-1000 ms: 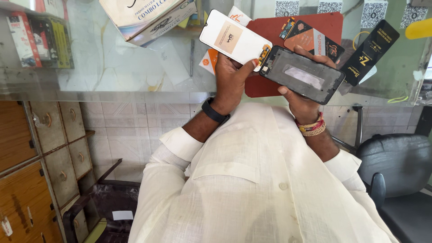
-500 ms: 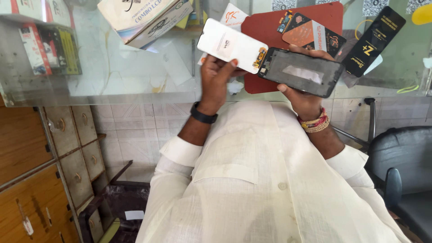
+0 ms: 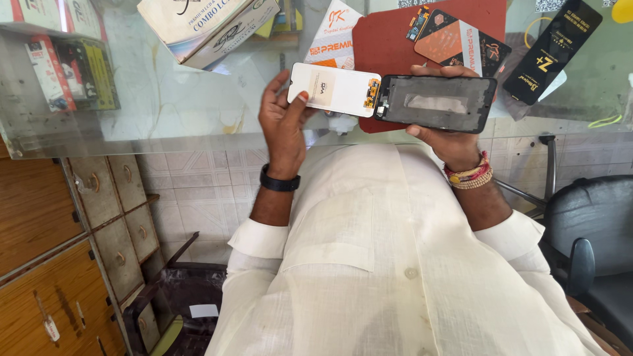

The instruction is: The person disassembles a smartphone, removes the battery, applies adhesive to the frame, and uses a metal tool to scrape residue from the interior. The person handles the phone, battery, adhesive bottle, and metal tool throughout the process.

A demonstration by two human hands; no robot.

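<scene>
- L hand point(image 3: 283, 122) is gripping the white display panel point(image 3: 334, 89) by its left end, fingers behind and thumb curled over the front edge – closed on it, prob. so the face isn't getting pressed flat.
- R hand point(image 3: 452, 135) is cradling the dark phone frame point(image 3: 436, 103) from below, fingers wrapping the far and near edges; closed round it, open cavity facing up toward the cam.
- Panel and frame are meeting end to end w/ the small orange flex connector point(image 3: 373, 93) at the joint; can't tell if it's plugged in or just touching.
- Both parts are being held just above the near edge of the glass counter point(image 3: 165, 105), over the red mat point(image 3: 389, 46), so anything dropping is landing on the mat, not the floor.
- Black watch point(image 3: 279, 182) sitting on L wrist, bead bracelets point(image 3: 469, 177) on R.
- Lying nearby on the counter: orange-and-black packet point(image 3: 461, 41), slim black packet point(image 3: 552, 51), cardboard box point(image 3: 204, 26).
- Wooden drawers point(image 3: 99, 217) standing below left, black chair point(image 3: 590, 231) at right.
</scene>
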